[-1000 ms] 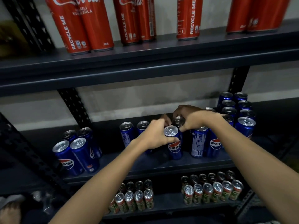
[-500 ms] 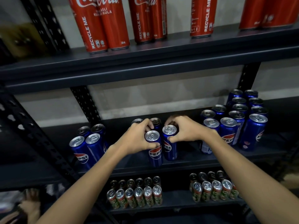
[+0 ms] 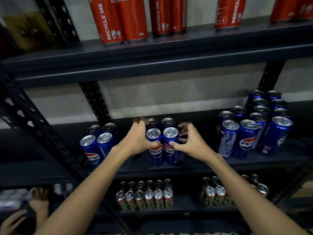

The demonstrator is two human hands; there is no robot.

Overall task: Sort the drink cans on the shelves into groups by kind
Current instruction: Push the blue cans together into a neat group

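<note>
On the middle shelf [image 3: 203, 167] I see four Pepsi cans [image 3: 94, 146] at left. My left hand [image 3: 137, 141] curls around the centre block of four cans [image 3: 162, 143]; my right hand [image 3: 191, 143] pinches its right side. A bigger Pepsi group [image 3: 254, 126] stands well apart, right.

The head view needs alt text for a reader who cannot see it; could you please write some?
Two hands, left and right, cup a block of four blue Pepsi cans on the middle shelf. More Pepsi cans stand either side, red cans above, small cans below.
</note>
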